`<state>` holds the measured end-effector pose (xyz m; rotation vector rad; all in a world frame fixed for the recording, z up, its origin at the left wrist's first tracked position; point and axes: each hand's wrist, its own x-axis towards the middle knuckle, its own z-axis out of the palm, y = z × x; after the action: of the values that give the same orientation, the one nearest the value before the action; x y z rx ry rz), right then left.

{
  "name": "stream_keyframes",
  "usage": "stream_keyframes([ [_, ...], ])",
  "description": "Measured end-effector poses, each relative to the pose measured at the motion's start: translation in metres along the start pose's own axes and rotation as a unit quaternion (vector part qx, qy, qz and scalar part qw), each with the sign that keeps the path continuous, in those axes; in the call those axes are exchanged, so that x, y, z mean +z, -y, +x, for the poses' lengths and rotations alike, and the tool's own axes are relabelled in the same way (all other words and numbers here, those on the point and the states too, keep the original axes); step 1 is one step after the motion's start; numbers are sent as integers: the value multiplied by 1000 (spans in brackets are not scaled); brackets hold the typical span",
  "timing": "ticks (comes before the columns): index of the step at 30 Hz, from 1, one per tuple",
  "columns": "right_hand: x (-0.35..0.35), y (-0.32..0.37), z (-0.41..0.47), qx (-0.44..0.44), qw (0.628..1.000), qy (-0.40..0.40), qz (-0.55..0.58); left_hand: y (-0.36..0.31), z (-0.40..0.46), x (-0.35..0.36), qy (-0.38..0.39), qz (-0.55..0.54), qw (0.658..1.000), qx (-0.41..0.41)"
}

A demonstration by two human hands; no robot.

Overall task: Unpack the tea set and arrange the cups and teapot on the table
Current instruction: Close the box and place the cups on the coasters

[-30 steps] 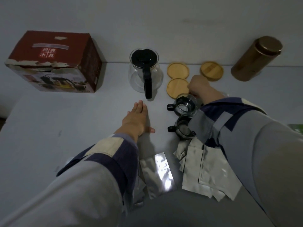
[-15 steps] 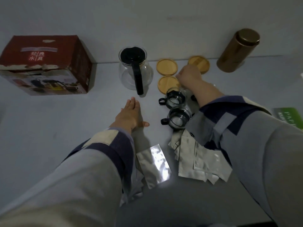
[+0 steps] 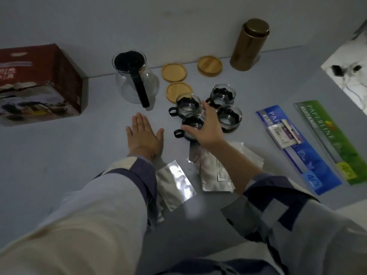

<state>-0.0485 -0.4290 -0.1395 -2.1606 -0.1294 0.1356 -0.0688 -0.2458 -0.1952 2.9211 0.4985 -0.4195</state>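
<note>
A glass teapot with a black lid and handle stands at the back of the grey table. Several small glass cups with black holders cluster to its right: one beside a wooden coaster, one behind, one at the right, and the nearest one. My right hand hovers with spread fingers over the nearest cup, thumb at its rim. My left hand lies flat and open on the table, left of the cups.
Three wooden coasters lie behind the cups. A bronze canister stands at the back right, the red tea set box at the left. Silver foil pouches lie near me. Two long packets rest at the right.
My right hand has drawn back from the far coasters toward the nearest cup and spread its fingers. Two more cups now show. The view has shifted right and down.
</note>
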Motion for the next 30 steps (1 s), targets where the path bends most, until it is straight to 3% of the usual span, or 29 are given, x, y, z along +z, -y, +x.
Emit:
stream_keyframes([
  [7,14,-10,2,13,995,31,-95,2,1,6,-13,6,1000,1],
  [15,16,-11,3,5,993,13,-113,3,0,10,-42,1,999,4],
  [30,-15,50,88,-6,998,-62,17,7,0,20,-122,-40,992,12],
])
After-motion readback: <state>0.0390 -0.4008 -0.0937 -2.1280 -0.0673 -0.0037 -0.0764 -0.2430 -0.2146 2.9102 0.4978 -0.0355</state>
